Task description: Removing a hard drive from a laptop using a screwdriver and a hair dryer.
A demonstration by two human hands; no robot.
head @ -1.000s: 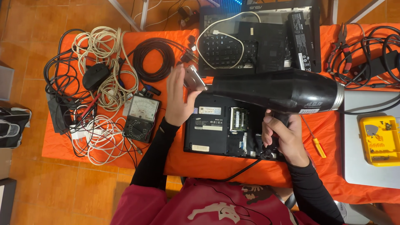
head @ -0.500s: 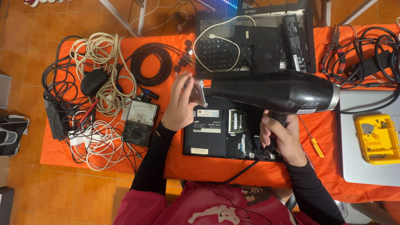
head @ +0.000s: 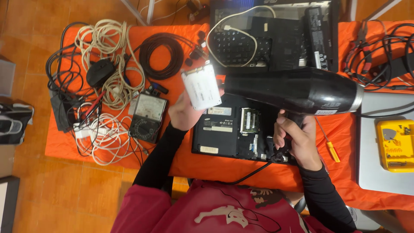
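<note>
over the orange desk [head: 258,168]: two bare hands work above an opened black laptop [head: 233,131] lying underside up.
left hand [head: 185,113]: grip clenched on a flat silver-white drive [head: 201,87], lifted clear of the laptop and tilted; the fingers are mostly hidden behind it.
right hand [head: 296,138]: grip wrapped around the handle of a black hair dryer [head: 293,89], whose barrel lies level over the laptop's top edge; the nozzle end sits just beside the drive.
hidden: the dryer's body covers part of the laptop's open bay; its cord [head: 254,171] runs down past the desk edge.
left of desk: tangled white and black cables [head: 105,86] and an analogue meter [head: 148,116], partly under wires.
right edge: a yellow bit case [head: 394,144] cut off by the frame; an orange-handled screwdriver [head: 330,146] near the wrist.
top: a second dismantled laptop [head: 276,39], cropped.
</note>
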